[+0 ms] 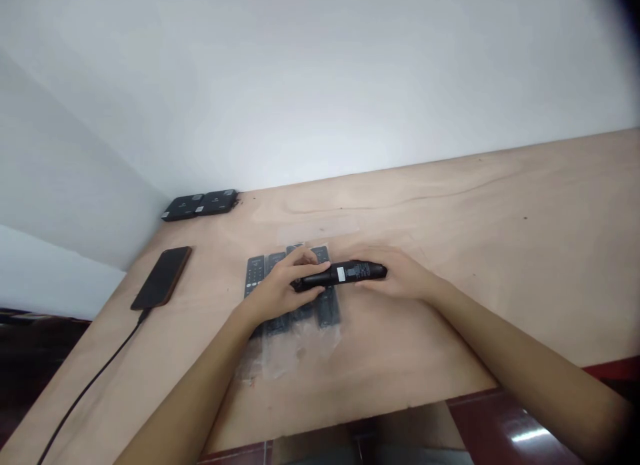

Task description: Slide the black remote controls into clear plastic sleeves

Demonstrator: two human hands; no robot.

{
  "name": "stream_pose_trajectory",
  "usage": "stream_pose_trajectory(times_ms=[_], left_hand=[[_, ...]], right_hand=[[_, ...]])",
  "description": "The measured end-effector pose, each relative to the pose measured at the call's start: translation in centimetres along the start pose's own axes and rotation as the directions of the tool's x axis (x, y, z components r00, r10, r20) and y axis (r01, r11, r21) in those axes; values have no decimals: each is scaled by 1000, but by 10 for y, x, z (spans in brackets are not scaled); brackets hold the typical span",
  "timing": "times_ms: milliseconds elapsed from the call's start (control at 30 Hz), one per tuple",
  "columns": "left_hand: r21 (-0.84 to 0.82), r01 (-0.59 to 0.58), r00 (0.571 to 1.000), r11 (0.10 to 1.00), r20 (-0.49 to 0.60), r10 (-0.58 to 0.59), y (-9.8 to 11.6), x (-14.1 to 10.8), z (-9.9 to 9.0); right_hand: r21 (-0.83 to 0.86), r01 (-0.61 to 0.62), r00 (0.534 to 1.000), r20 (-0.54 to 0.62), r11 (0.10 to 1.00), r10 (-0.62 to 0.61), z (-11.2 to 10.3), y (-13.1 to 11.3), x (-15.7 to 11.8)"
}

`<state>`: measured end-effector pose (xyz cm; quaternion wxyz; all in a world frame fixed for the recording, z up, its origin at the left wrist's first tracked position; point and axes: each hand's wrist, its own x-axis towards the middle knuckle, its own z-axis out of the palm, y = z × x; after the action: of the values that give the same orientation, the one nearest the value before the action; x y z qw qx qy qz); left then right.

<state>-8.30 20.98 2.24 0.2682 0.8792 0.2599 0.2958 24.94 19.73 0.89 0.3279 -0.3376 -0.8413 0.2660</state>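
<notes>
A black remote control, lying sideways between my two hands, shows its back with a white sticker and printed text. My left hand grips its left end between thumb and fingers. Around its right end closes my right hand. Below them, several black remote controls in clear plastic sleeves lie side by side on the wooden table. My left hand and the held remote partly cover them.
Two flat black boxes sit against the wall at the far left. Nearer on the left lies a phone, with a black cable running off toward the front. A clear plastic sheet rests behind the remotes.
</notes>
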Motion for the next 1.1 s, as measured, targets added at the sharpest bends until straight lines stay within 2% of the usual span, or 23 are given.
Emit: stream_pose_trajectory(times_ms=[300, 400, 533, 633, 733, 867, 967, 1100], left_hand=[[18, 64, 998, 998, 26, -65, 4, 1, 1], [27, 105, 994, 994, -1, -105, 9, 5, 1], [14, 186, 982, 982, -36, -185, 14, 8, 6], [-63, 266, 961, 962, -62, -269, 18, 10, 10], [-143, 314, 942, 939, -74, -326, 23, 14, 17], [-227, 352, 915, 908, -118, -385, 28, 23, 23], [-242, 364, 903, 899, -145, -404, 22, 30, 17], [-172, 378, 897, 910, -174, -406, -7, 47, -8]], right_hand=[[40, -42, 999, 29, 998, 41, -1, -3, 1], [87, -31, 999, -15, 996, 33, -1, -7, 2], [-31, -36, 996, -86, 999, 34, 1, -7, 2], [-191, 51, 989, -129, 980, -77, 6, -6, 1], [-327, 175, 970, -103, 929, -219, 13, -9, 2], [-366, 216, 963, -76, 905, -260, 18, -18, 4], [-314, 171, 973, -96, 934, -210, 16, -19, 4], [-247, 136, 989, -25, 959, -147, 11, -9, 1]])
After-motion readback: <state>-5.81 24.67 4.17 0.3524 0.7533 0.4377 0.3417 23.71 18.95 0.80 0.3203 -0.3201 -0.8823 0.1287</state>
